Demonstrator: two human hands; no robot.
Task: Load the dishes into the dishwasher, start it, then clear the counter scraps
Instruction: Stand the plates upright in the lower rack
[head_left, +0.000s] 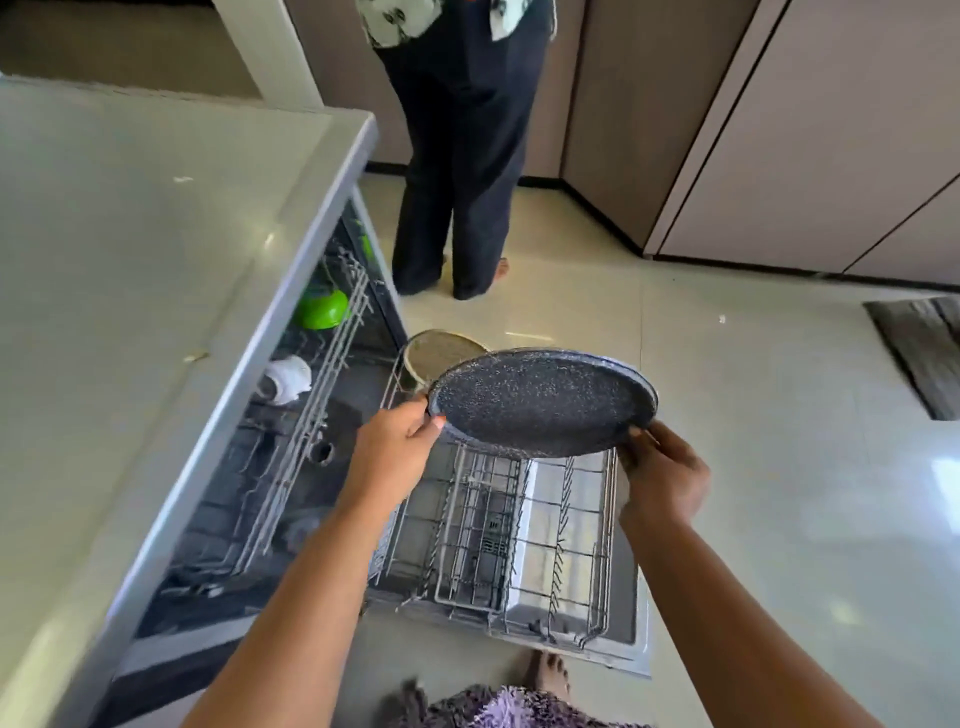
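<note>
Speckled dark plate (543, 402) hovers over the lower rack (519, 540), left hand (397, 447) and right hand (662, 470) pinching opposite rims; looks rigid, breakable, possibly slick, so rim grips suit it.

A pale counter (130, 260) is being seen at left, with small scraps (196, 357) lying on it. The pulled-out lower rack (519, 545) is carrying a beige plate (436, 353) standing upright at its far end. The upper rack (332, 332) is holding a green bowl (322, 309) and a white cup (285, 379).
</note>
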